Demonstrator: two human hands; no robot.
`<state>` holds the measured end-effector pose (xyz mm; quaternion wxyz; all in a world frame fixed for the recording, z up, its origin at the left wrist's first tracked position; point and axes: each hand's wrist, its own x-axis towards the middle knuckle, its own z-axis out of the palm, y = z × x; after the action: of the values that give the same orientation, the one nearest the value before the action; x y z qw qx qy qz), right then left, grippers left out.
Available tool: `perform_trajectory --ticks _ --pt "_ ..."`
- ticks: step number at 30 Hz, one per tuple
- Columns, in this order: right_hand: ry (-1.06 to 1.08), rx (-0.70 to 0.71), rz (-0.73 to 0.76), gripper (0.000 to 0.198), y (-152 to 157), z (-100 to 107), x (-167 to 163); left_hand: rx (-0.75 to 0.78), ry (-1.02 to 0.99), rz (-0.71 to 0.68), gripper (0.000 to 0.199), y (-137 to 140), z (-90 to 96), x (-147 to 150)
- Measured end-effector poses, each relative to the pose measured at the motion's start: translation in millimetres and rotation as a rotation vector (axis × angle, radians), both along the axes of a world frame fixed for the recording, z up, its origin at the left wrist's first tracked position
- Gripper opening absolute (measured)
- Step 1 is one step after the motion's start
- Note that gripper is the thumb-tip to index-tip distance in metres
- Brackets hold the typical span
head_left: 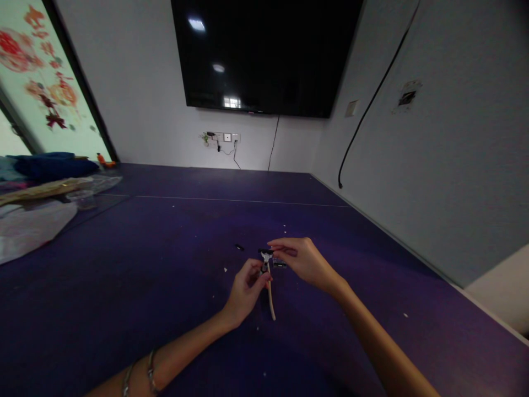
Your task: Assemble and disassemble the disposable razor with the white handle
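Well in from the right edge of the purple surface (165,286), left hand (242,298) grips the razor (271,300) near its neck, right hand (306,262) is at the head (265,251), can't tell if clamped; off-axis pull could slip fingers onto any exposed blade.

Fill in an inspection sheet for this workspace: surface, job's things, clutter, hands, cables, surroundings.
Surface: purple, with a thin pale line across its far part.
Job's things: apparent razor in the left hand; pale rod below, join unclear; black piece and dark block nearby.
Clutter: white scraps scattered about; blue cloth and white sheet at the left edge.
Hands: left grips the razor; right hand has fingertips at its head, grip unclear.
Cables: thick black cable along the right wall; thin cord below the TV.
Surroundings: wall-mounted TV, sockets, right-wall hole.
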<state>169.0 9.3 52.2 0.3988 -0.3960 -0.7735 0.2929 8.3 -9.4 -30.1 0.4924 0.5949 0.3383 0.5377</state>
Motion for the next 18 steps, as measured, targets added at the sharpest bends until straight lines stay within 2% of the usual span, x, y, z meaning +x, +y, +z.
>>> perform_trajectory --ticks 10,18 --pt "-0.065 0.070 0.031 0.018 -3.7 6.2 -1.8 0.006 0.031 0.002 0.014 0.5 -0.8 -0.9" --pt "-0.142 0.178 0.023 0.014 -4.9 6.3 -1.9 0.000 0.040 -0.005 0.015 -1.4 1.7 -2.0"
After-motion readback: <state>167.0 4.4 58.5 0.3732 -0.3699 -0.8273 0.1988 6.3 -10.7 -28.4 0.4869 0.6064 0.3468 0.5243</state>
